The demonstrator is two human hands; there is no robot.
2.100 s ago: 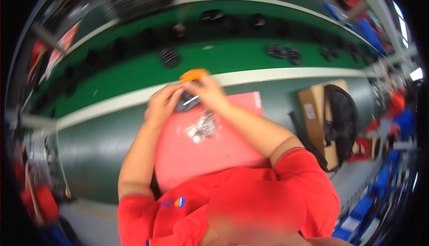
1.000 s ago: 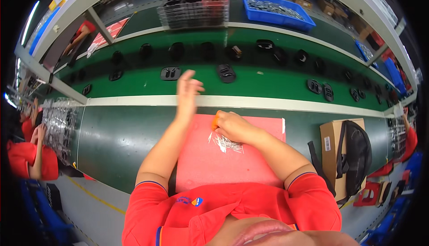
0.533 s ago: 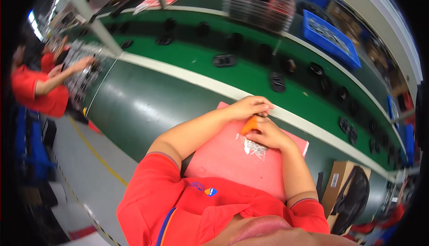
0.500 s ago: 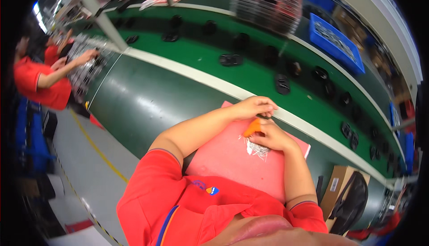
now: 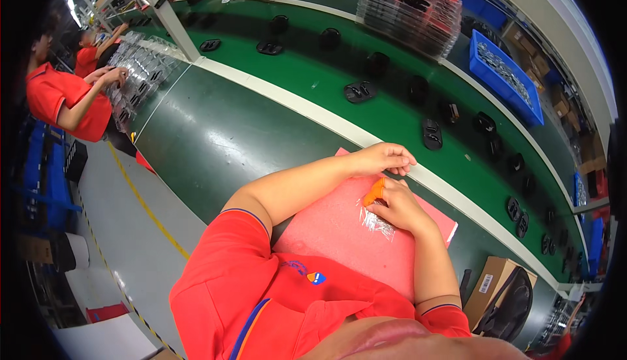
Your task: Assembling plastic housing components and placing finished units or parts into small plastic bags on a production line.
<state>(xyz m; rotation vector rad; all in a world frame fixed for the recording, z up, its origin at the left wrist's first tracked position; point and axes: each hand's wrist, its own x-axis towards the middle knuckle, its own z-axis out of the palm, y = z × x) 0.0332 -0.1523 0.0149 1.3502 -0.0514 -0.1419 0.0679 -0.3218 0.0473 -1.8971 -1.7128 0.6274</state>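
My left hand [image 5: 385,160] is over the far edge of a pink foam mat [image 5: 326,229], its fingers curled and pressed together. What it holds, if anything, is hidden under the fingers. Just nearer to me, my right hand [image 5: 403,208] has an orange finger cover [image 5: 374,191] on one finger. Its thumb and covered finger come together beside a small pile of thin, shiny clear or silvery pieces [image 5: 377,225] on the mat. I cannot make out whether a piece is between them. A narrow gap separates the two hands.
Beyond a pale rail [image 5: 281,98] runs a green conveyor belt [image 5: 313,66] with black slipper-shaped parts [image 5: 360,91]. Across it stand stacked clear trays [image 5: 410,17] and a blue bin [image 5: 506,76]. A cardboard box [image 5: 488,285] with a black bag is at my right. A co-worker [image 5: 68,102] works at left.
The view has shifted slightly. My right hand's covered finger is more bent, and a dark bit seen between my hands no longer shows. The co-worker at left has brought both hands together.
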